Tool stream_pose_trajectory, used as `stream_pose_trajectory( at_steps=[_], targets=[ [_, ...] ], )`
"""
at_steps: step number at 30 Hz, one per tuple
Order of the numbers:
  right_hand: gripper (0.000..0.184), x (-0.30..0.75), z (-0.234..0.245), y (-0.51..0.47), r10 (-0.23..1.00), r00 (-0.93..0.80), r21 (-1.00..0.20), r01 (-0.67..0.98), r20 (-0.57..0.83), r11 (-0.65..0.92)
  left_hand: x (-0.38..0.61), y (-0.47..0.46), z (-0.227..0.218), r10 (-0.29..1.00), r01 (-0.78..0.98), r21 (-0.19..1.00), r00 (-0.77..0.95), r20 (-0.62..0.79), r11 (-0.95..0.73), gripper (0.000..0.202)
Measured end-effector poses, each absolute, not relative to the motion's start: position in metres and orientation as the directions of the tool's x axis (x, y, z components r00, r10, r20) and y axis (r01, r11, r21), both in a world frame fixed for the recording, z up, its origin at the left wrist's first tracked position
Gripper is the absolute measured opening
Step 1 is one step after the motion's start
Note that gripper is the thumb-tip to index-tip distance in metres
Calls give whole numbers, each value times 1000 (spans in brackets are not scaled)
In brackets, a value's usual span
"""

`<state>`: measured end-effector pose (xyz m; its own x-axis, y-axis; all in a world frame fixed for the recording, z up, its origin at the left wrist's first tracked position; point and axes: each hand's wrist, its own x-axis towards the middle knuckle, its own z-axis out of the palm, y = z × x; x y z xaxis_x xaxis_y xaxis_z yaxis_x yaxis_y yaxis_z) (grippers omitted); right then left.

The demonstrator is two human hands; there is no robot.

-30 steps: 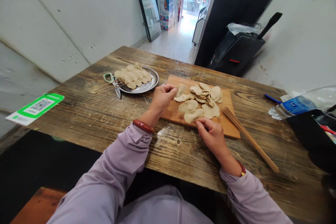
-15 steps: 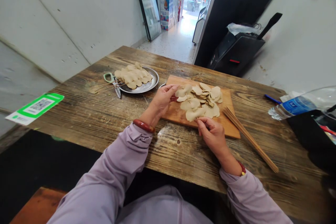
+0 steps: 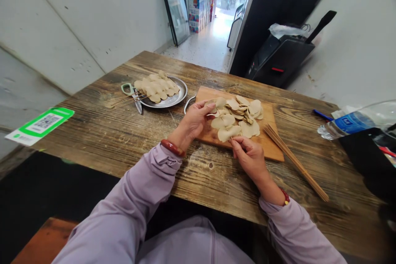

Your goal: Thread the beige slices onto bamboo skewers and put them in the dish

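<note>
Grip on the left hand (image 3: 194, 119) is a tight pinch, thumb and fingers closed on one beige slice (image 3: 219, 102) over the far-left part of the cutting board (image 3: 272, 150). The right hand (image 3: 250, 157) has its grip closed on the near end of a skewer (image 3: 231, 137) (thin, barely showing) with slices threaded on it, at the board's near edge. The loose pile (image 3: 246, 109) sits just beyond. Spare sticks (image 3: 293, 165) lie on the table (image 3: 123, 132) just right of the board, and a metal plate (image 3: 182, 90) sits to the left.
</note>
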<state>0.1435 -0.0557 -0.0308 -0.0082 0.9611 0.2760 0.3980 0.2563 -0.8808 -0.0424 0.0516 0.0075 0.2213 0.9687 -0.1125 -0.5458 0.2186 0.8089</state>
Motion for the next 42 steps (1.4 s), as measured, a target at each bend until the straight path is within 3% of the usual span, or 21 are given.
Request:
stream_pose_trajectory(
  at_steps=[13,26,42],
  targets=[
    [24,144,-31,-55,960,-31,-858,440,279,263,-40,48,15,986,-483,861,119,-115,159,13],
    [26,144,-36,-58,874,-39,-678,615,483,403,-34,42,10,996,-405,911,74,-46,72,33],
    [27,142,-32,-58,905,-16,-738,574,425,357,-25,37,0,988,-403,907,138,-75,125,26]
  ],
)
